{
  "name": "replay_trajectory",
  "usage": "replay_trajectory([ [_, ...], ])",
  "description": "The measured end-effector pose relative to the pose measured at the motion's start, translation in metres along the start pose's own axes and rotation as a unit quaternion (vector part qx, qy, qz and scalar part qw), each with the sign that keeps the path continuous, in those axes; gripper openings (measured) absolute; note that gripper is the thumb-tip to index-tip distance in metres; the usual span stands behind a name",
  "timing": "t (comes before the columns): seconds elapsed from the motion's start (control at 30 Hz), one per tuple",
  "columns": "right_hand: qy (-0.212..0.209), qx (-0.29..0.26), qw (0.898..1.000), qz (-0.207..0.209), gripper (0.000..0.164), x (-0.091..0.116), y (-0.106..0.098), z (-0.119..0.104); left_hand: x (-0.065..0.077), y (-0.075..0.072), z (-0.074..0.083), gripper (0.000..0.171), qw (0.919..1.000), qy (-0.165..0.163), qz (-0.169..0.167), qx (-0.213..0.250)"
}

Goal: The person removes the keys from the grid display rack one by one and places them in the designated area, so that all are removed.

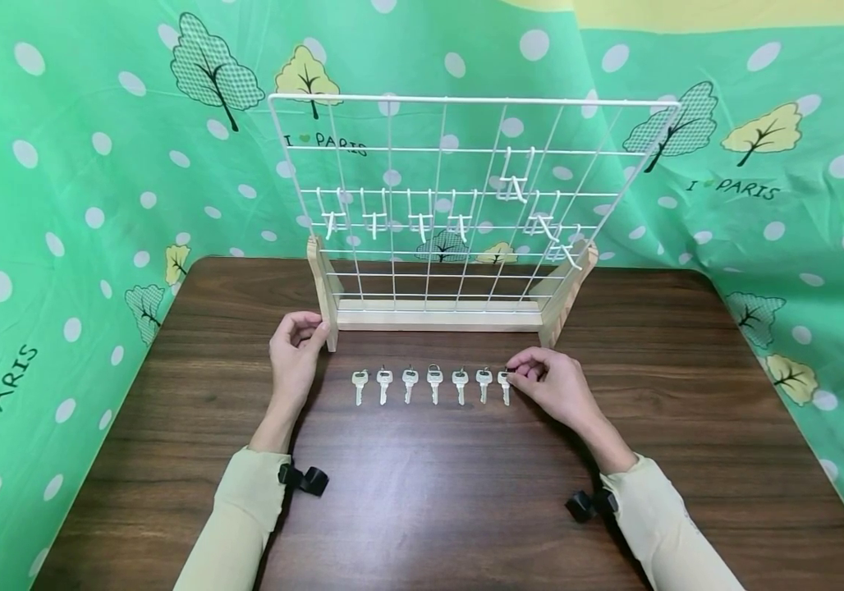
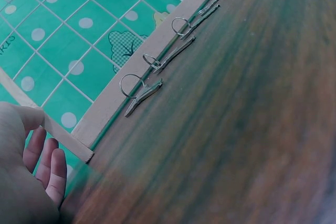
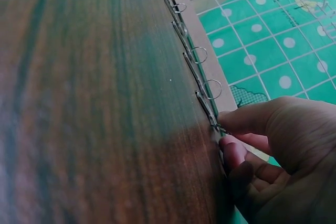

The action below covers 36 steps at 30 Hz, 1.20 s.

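Several silver keys, each with a metal ring, lie in a row on the brown wood-grain table [image 1: 422, 492], their rings towards the rack. At the row's right end my right hand [image 1: 558, 390] pinches the ring of the last key [image 1: 506, 392] between thumb and index finger; the key's blade still lies along the table. Behind the row stands a white wire grid rack [image 1: 440, 152] on a pale wooden base [image 1: 440, 320]. My left hand [image 1: 296, 353] holds the rack's left wooden leg [image 1: 327, 308], thumb against its edge; the index fingertip is partly hidden.
White double-wire hooks hang on the grid, among them a left one [image 1: 332, 220], a higher one [image 1: 513, 187] and a low right one [image 1: 564, 254]. Green patterned cloth [image 1: 97, 205] surrounds the table's back and sides. Both wrists wear black camera mounts.
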State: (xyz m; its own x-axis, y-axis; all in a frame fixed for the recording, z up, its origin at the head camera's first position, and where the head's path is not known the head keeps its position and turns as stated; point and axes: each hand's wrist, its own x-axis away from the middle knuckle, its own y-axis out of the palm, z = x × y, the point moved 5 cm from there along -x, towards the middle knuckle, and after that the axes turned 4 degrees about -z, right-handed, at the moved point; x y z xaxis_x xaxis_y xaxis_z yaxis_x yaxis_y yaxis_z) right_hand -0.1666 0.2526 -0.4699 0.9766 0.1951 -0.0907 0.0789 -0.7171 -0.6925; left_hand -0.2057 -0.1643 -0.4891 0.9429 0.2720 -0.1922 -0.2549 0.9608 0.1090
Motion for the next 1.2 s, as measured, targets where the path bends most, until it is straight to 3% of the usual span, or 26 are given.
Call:
replay_trajectory([
  [0.77,-0.004,-0.004,1.0,0.012,0.015,-0.001,-0.014,-0.009,-0.001,0.002,0.002,0.019,0.9998,0.009,0.005,0.018],
  [0.87,-0.008,0.006,1.0,0.024,0.014,0.002,-0.022,-0.014,-0.002,-0.003,0.009,0.015,0.9995,0.012,0.021,0.021],
  [1.03,-0.031,0.03,0.997,0.06,0.014,0.007,-0.038,-0.021,-0.008,-0.015,0.036,0.006,0.9987,0.017,0.044,0.022],
  [1.2,-0.051,0.051,0.993,0.092,0.016,0.014,-0.053,-0.023,-0.01,-0.023,0.057,0.007,0.9989,0.005,0.025,-0.039],
])
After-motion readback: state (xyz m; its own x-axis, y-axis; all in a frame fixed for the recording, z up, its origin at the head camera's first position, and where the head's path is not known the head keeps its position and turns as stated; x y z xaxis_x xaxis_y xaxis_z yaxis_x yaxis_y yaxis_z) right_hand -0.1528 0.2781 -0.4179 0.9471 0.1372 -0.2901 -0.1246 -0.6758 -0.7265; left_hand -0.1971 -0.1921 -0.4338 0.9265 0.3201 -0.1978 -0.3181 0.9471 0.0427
